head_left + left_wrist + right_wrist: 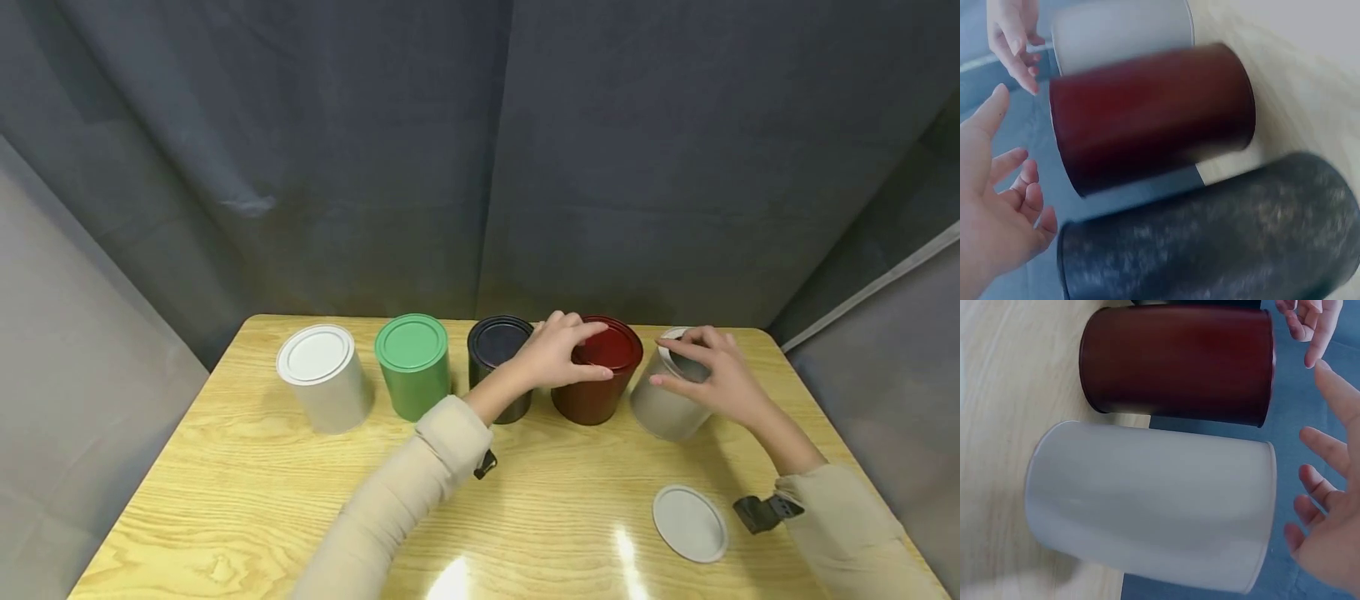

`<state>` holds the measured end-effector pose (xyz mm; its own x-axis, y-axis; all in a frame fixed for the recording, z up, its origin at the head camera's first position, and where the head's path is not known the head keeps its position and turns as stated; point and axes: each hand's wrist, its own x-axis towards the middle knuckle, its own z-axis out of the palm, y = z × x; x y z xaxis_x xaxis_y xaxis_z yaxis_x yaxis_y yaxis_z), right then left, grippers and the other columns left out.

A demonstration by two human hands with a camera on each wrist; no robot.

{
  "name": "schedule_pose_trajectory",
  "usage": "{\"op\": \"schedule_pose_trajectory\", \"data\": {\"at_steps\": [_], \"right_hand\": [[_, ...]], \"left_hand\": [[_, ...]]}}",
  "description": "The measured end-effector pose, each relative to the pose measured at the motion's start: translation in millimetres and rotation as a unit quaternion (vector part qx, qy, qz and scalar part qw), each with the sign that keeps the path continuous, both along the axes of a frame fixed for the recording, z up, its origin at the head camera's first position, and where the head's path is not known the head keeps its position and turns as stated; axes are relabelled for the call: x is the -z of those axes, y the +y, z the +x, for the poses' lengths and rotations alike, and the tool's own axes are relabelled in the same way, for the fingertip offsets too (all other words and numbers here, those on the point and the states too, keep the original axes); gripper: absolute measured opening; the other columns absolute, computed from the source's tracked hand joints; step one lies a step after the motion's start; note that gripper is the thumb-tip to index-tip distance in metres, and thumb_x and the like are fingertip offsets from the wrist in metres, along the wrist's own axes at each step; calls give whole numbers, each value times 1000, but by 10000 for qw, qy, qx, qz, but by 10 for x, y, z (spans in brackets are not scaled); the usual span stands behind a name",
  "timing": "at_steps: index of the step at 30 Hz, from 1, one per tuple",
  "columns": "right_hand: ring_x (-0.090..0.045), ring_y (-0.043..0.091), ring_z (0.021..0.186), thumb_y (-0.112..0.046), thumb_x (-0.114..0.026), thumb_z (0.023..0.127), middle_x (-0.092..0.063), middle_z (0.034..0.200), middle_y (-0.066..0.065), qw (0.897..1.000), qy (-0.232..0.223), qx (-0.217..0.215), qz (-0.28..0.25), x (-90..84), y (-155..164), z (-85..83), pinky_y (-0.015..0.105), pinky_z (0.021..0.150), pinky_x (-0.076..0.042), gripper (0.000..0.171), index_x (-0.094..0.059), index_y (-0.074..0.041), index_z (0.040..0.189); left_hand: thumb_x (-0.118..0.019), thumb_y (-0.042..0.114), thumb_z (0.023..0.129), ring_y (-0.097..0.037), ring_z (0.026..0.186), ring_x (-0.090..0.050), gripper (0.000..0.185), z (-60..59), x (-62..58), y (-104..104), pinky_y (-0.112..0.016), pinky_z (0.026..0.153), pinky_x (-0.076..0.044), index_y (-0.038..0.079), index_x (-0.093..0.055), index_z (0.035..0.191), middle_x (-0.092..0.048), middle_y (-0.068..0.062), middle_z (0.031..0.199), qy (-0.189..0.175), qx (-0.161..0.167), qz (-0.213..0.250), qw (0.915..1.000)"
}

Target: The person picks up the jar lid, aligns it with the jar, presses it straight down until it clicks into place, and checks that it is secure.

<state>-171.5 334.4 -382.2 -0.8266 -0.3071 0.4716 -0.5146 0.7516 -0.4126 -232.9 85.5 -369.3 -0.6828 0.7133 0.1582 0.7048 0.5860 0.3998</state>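
My left hand (555,354) hovers over the gap between the black can (498,342) and the dark red can (592,400), thumb and fingers spread toward the red top. Nothing is between its fingers. In the left wrist view, that hand (997,212) hangs beyond the can tops, apart from the red can (1154,112). My right hand (720,379) is above the light grey can (667,408), fingers parted and holding nothing. The grey can's rim surrounds a darker inside, partly hidden by the hand. In the right wrist view, the fingers sit just past the rim of this can (1154,500).
A green can (412,367) and a white can (322,375), both with lids on, stand left in the same row. A round pale lid (690,523) lies flat near the front right of the wooden table (262,500). Dark grey curtain (480,167) hangs behind.
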Motion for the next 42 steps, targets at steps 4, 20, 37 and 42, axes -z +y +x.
{"op": "schedule_pose_trajectory", "data": {"at_steps": [4,20,37,42], "right_hand": [[-30,21,88,-12,-80,66,-43,97,7,9998,-147,-15,-149,4,22,156,35,70,-23,51,-63,5,111],[-39,1,88,3,-78,63,-47,104,-4,9972,-521,-214,-492,107,192,664,18,69,-31,63,-57,-3,122],[-38,-1,95,3,-76,66,-45,110,-10,9915,-1130,-67,-639,397,455,899,16,71,-31,63,-55,-4,125],[-37,-2,96,3,-77,66,-44,110,-7,9910,-1166,-6,-657,521,537,942,16,69,-30,60,-57,-3,122]], "left_hand": [[-65,47,80,-10,93,-42,65,116,52,16,-18,73,-35,16,-46,134,-52,-1,105,-24,272,366,9990],[-71,36,78,-5,74,-45,69,447,184,123,-9,65,-35,14,-41,136,-51,1,85,-389,1079,1072,9876],[-66,41,81,1,80,-44,75,690,546,316,-6,66,-33,14,-32,142,-50,8,95,-646,924,1121,9873],[-68,44,78,-1,84,-48,79,741,658,399,-6,67,-33,16,-32,142,-51,7,100,-706,960,848,9893]]}}
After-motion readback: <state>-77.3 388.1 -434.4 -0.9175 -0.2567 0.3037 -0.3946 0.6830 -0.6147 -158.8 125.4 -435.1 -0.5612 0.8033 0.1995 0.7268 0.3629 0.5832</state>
